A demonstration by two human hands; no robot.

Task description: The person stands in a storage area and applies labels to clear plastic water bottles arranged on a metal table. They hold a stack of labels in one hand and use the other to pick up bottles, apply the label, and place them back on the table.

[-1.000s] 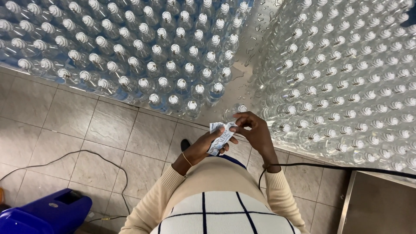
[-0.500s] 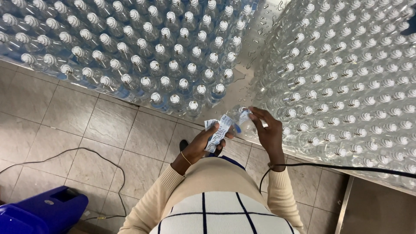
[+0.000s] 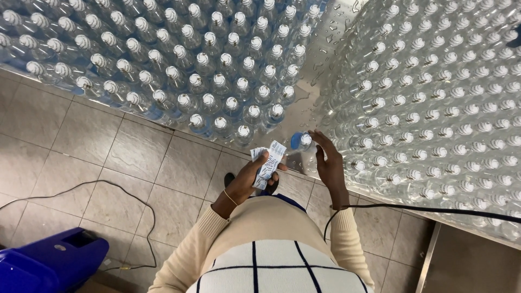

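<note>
The upright bottle (image 3: 302, 142) stood at eleven o'clock, touching the fingertips of the open right hand (image 3: 329, 163), the nearer one, while the left hand (image 3: 251, 178) gripped a sheaf of labels (image 3: 267, 161)

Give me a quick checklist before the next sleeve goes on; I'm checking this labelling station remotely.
1. Left hand holds the stack of label sleeves: ok.
2. Right hand is free of labels, open beside the bottle: ok.
3. Sleeved bottle shows a blue band at its neck: ok; fit lower down: cannot tell.
4. Neighbouring capped bottles stand upright: ok.
5. Black cable runs close to the right wrist: not ok, may snag.
</note>
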